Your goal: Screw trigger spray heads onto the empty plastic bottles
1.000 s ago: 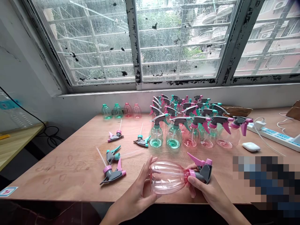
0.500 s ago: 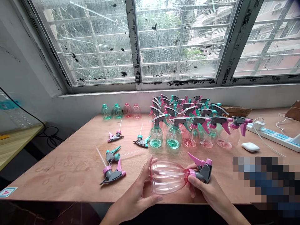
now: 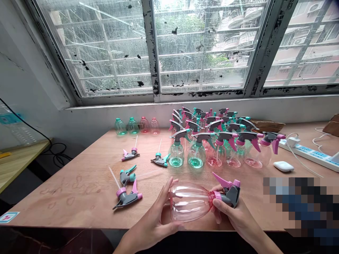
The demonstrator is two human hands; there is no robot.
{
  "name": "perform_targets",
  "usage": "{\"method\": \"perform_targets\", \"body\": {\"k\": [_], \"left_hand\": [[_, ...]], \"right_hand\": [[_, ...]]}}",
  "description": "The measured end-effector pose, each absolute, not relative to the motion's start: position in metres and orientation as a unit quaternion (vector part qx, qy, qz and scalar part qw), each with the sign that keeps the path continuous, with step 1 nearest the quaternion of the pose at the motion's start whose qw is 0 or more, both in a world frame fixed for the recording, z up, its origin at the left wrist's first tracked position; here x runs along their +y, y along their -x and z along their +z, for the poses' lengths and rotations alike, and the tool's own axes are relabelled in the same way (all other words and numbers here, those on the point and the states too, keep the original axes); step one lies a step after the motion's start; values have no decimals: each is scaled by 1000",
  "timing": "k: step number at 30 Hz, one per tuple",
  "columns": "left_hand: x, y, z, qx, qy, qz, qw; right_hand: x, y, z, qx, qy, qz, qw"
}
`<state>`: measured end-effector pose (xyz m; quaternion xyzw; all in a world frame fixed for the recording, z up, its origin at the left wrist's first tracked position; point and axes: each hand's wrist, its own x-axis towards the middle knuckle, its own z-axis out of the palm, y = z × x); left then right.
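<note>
Gripping the pink bottle (image 3: 189, 203) at its neck with the right hand (image 3: 234, 210), I have it on its side, base to the left, by the near edge of the table (image 3: 66, 183). Right hand: thumb and fingers closed about the collar (image 3: 217, 195), just beside the grey sprayer head (image 3: 233, 195). Left hand (image 3: 153, 222): curved around the base, thumb lower and nearer; whether it presses, I cannot tell from here.

Handling, my estimate: light; clear, thin-looking plastic, no liquid visible. Body smooth, probably slippery, likely to give under a hard squeeze. Neck looks stiffest: best hold is there, base merely steadied. Pink trigger (image 3: 221, 181) juts out on the far side; I would keep fingers off it, as it probably pivots.

Around: 4 loose sprayer heads (image 3: 128, 200) to the left; 4 headless bottles (image 3: 144, 125) far left; fitted bottles (image 3: 196, 157) crowded far right.
</note>
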<state>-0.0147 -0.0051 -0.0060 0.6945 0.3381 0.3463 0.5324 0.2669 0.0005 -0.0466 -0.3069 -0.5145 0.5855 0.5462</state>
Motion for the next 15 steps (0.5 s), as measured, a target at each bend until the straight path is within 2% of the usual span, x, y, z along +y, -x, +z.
{"method": "perform_targets", "body": {"k": [15], "left_hand": [[-2,16,-6,328,-695,332,547]], "right_hand": [[1,-267,-49,-520,305,582,545]]}}
